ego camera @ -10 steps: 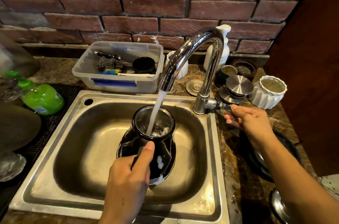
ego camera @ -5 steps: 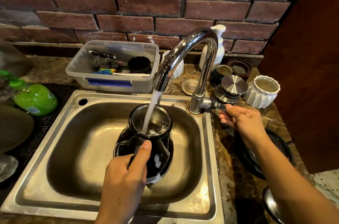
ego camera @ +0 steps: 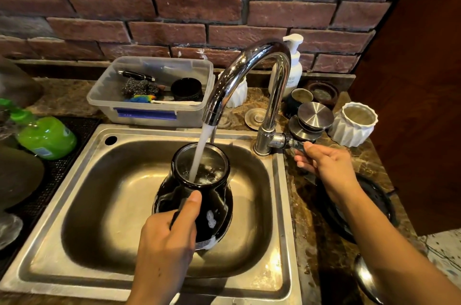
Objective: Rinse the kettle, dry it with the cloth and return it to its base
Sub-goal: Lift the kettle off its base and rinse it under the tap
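Note:
A black kettle (ego camera: 214, 207) with its lid off is held over the steel sink (ego camera: 82, 205), its open mouth up under the chrome tap (ego camera: 249, 67). Water runs from the spout into it, and soap foam clings to its side. My left hand (ego camera: 167, 242) grips the kettle's handle, thumb pointing up along it. At the right of the tap base, my right hand (ego camera: 324, 162) is closed on the tap's lever. A dark round base (ego camera: 374, 205) lies on the counter under my right forearm. No cloth is visible.
A clear plastic tub (ego camera: 149, 110) with scrubbers and a black cup stands behind the sink. A green bottle (ego camera: 47, 137) lies on the left mat. Right of the tap are steel lids (ego camera: 315, 115), a white ribbed pot (ego camera: 354, 122) and a soap dispenser (ego camera: 290, 72). A brick wall closes the back.
Both hands keep their holds and the water keeps running into the kettle. Only the view has shifted slightly.

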`<state>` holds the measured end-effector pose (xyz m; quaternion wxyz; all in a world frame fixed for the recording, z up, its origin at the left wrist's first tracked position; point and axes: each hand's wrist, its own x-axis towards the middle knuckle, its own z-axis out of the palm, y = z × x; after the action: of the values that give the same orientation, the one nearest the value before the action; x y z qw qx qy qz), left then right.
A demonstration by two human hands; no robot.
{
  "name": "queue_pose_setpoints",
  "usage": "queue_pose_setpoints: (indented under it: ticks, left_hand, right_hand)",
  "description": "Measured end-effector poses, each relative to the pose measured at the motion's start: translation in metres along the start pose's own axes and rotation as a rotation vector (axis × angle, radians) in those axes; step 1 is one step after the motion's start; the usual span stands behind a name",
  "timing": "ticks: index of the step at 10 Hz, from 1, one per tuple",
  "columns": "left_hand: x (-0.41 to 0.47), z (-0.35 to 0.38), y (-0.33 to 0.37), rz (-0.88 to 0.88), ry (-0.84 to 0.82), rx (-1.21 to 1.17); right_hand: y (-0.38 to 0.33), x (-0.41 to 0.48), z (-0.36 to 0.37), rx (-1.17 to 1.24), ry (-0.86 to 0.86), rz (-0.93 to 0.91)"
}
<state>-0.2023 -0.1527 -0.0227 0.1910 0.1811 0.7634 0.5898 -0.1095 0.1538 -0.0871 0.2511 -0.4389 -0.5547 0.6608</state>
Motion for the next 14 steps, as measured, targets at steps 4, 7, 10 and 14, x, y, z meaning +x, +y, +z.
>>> queue_pose_setpoints:
  ticks: [4, 7, 10, 14]
  left_hand:
    - [0.003, -0.002, 0.005, -0.02, 0.003, 0.022]
    - [0.006, -0.001, -0.008, 0.018, -0.024, 0.029]
    - [0.005, 0.002, 0.002, 0.011, 0.015, -0.008]
    - [0.0, 0.011, 0.009, -0.16, 0.006, -0.074]
  right_hand:
    - [0.004, -0.008, 0.009, -0.02, 0.073, -0.103]
    - [0.004, -0.006, 0.009, -0.055, 0.083, -0.109]
    - [0.012, -0.006, 0.016, -0.278, 0.214, -0.221]
    - [0.007, -0.052, 0.044, -0.807, 0.135, -0.334]
